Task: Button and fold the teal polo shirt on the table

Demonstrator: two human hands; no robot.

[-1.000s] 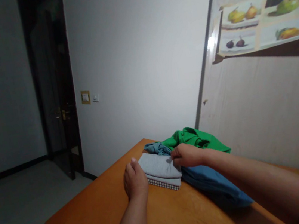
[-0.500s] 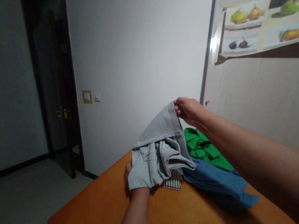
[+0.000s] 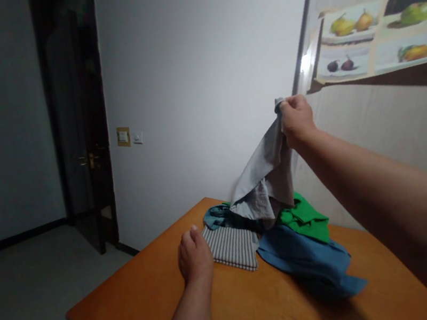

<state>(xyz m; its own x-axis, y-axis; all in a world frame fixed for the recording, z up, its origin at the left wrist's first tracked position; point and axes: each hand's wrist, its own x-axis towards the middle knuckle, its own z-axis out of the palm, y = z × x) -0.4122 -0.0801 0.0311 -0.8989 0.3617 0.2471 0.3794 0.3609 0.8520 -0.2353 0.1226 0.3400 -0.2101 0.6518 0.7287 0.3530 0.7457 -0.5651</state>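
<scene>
My right hand is raised in front of the wall, closed on the upper end of a light grey garment. The cloth hangs slanting down to the left, its lower folds over the pile on the table; I cannot tell what kind of garment it is. Low over the table, my left hand has its fingers curled, with no cloth showing in it. It is at the left edge of a folded grey-and-white striped cloth. Its fingertips are hidden from me.
The orange-brown table also bears a blue garment, a bright green garment and a dark teal cloth. A white wall rises behind. Fruit pictures hang at right; a dark door is at left.
My right hand has moved up and right, lifting the grey garment off my left hand and forearm. The striped cloth and teal cloth are now uncovered.
</scene>
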